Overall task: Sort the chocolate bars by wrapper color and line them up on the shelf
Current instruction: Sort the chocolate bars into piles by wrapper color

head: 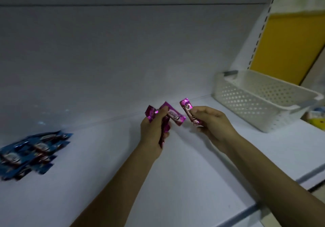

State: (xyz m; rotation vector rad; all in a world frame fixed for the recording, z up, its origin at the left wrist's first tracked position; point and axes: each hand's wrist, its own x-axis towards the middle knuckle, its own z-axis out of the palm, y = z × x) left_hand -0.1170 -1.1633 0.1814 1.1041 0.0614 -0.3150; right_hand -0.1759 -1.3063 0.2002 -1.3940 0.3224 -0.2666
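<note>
My left hand (152, 130) grips a fanned bunch of pink-wrapped chocolate bars (174, 115) above the middle of the white shelf (98, 174). My right hand (213, 122) pinches a single pink bar (189, 114), held upright just to the right of the bunch and apart from it. Several blue-wrapped bars (33, 152) lie in a loose overlapping heap on the shelf at the far left.
A white perforated plastic basket (260, 100) stands on the shelf at the right, near the slotted upright and a yellow panel (288, 45). The shelf's front edge runs diagonally at the lower right. A few small packets (316, 119) lie beyond the basket.
</note>
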